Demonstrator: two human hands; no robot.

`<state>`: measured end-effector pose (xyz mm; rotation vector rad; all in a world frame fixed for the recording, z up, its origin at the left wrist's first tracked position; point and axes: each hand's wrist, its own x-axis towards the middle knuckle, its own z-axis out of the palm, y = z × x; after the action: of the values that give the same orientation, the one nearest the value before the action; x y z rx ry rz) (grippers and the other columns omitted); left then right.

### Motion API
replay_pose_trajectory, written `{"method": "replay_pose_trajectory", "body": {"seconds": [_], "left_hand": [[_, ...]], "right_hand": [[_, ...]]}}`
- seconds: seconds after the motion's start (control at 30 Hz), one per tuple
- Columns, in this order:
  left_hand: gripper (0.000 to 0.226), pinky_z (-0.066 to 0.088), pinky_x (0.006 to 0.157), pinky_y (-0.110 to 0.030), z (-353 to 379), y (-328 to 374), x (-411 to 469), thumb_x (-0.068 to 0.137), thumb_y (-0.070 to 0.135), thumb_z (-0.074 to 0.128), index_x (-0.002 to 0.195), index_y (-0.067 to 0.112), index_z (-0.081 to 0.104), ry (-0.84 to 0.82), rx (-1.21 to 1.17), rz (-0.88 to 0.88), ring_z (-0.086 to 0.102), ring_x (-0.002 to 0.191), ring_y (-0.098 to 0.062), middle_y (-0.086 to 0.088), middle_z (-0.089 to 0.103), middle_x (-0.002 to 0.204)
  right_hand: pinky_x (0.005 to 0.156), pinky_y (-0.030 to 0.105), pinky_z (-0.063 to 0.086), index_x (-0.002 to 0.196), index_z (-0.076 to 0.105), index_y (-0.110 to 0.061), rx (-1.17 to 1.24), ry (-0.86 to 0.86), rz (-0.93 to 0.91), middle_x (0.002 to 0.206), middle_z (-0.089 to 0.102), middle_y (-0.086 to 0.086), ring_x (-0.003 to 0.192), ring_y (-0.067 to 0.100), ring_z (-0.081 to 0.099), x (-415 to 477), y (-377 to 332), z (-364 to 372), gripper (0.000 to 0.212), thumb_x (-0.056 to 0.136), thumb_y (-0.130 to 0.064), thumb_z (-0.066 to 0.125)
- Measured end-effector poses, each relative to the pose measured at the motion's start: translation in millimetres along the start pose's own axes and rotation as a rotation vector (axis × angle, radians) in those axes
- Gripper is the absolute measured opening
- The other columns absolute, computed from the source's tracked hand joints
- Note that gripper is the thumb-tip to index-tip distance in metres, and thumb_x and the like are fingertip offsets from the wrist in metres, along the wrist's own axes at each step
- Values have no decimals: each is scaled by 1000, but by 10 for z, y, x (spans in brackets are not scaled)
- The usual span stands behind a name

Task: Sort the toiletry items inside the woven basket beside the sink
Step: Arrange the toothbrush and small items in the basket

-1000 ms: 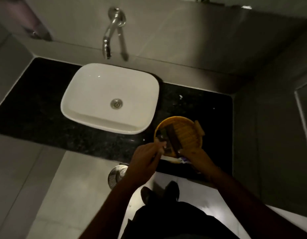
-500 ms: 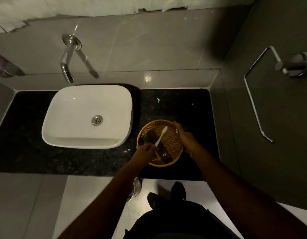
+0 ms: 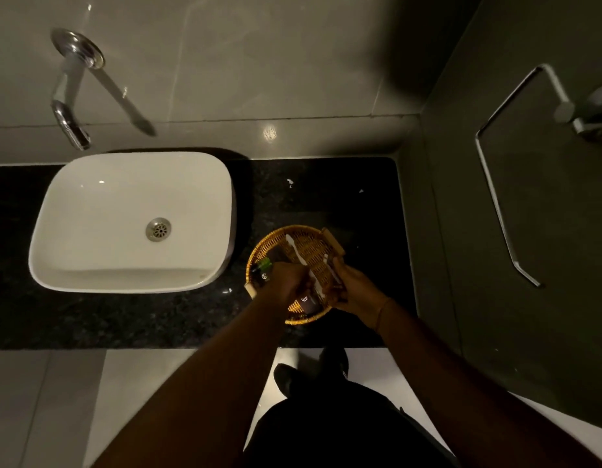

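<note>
Basket (image 3: pixel 259 251): round, woven, on the dark tabletop (image 3: pixel 124 319) just right of the sink (image 3: pixel 130 221). Judged light and stiff; steady by the rim.

Toothbrush (image 3: pixel 294 248): white, lying across the basket, head toward the far rim. Judged light, rigid, thin; take by the handle.

Dark tube (image 3: pixel 304 300): near rim. Judged soft, slick; take mid-body. A green-capped item (image 3: pixel 264 264) lies at the left rim.

Left hand (image 3: pixel 286 282): fingers curled over the toothbrush handle end; actual grip cannot be told.

Right hand (image 3: pixel 355 288): fingers closed on the basket's right rim.
</note>
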<state>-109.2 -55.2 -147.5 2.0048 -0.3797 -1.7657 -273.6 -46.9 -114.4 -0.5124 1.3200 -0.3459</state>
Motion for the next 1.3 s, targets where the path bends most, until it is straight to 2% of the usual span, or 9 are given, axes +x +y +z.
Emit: {"method": "replay_pose_trajectory", "body": {"seconds": [0.1,0.17,0.3,0.4,0.57,0.77,0.93,1.1,1.3], "left_hand": [[28,62,98,-41,38,-13,99,96,-7,66,124,-7,70,-6,35,-13,73,115,-39,-25,75,121],[27,59,107,-49,63,-16,139,95,0,73,122,-5,73,14,83,31,74,117,-40,-26,76,123],[16,63,85,-40,116,-45,188,99,20,76,87,14,68,104,233,148,74,89,-27,-12,75,98],[22,51,60,-24,142,-72,181,100,33,74,99,11,76,154,383,232,73,83,-23,-1,71,81],[25,62,90,-40,221,-49,243,102,28,68,115,9,78,192,609,331,77,104,-30,-12,80,111],[22,66,92,-45,225,-16,327,100,20,72,112,1,76,206,691,307,79,100,-31,-16,79,108],[24,65,90,-43,251,17,336,100,27,74,111,6,76,207,666,348,77,100,-28,-11,77,106],[26,63,85,-43,185,-60,318,106,32,64,126,16,70,307,632,470,76,103,-25,-7,77,115],[39,63,91,-48,68,-162,305,108,36,57,147,29,60,367,903,634,77,103,-26,-5,78,120]], "right_hand": [[86,34,61,127,72,-10,-90,138,-122,127,75,18,106,27,74,31,62,24,38,107,-38,53],[88,40,63,110,76,-2,-184,232,-199,114,78,20,107,35,75,37,112,53,35,104,-33,61],[93,51,63,100,75,8,-249,231,-235,105,80,21,100,38,76,42,126,87,45,97,-37,71],[91,50,64,104,77,4,-245,239,-218,106,80,17,99,35,77,107,107,106,35,97,-30,73],[63,30,61,89,76,-10,-281,405,-237,80,74,3,68,18,71,251,84,99,12,91,-21,80],[56,27,62,74,66,-18,-60,523,-206,70,71,2,59,16,69,354,187,61,24,98,-17,69],[76,38,64,74,65,-13,229,623,-140,77,72,10,72,25,72,389,267,68,28,102,-16,65],[53,24,62,83,71,-4,383,614,-126,86,75,16,66,20,74,416,199,169,17,96,-14,71],[62,32,64,89,73,4,466,568,-65,108,77,30,85,34,77,497,65,365,11,92,-6,72]]}}
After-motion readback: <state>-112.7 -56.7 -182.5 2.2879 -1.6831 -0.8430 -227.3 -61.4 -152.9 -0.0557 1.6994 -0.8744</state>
